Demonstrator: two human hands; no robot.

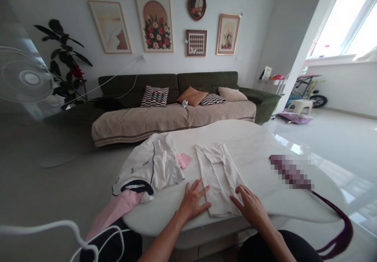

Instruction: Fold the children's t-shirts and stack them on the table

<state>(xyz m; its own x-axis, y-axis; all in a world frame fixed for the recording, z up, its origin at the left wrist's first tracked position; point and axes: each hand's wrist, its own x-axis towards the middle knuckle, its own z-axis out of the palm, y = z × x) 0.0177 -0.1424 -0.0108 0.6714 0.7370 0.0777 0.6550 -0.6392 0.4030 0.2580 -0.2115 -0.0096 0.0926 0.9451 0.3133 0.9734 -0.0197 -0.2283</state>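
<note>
A thin white garment [219, 179] lies spread out on the white tabletop [250, 136], with long narrow parts side by side and creases near its far end. My left hand [194, 199] rests at its left edge, fingers spread, the fingertips and thumb touching or just over the cloth. At the garment's right edge, my right hand [250, 203] is bent with thumb and fingers apart; nothing shows in its grasp. To the left lies a white shirt [159, 160] with dark trim and lettering. Pink cloth [118, 211] hangs from under it over the table edge, and a pink piece [184, 160] shows beside it.
A purple item [291, 171], pixelated, lies on the table's right side, its dark strap [338, 211] hanging over the edge. White cables [67, 224] loop at lower left. Behind the table is a green sofa [206, 81] with cushions; a fan [28, 77] stands left.
</note>
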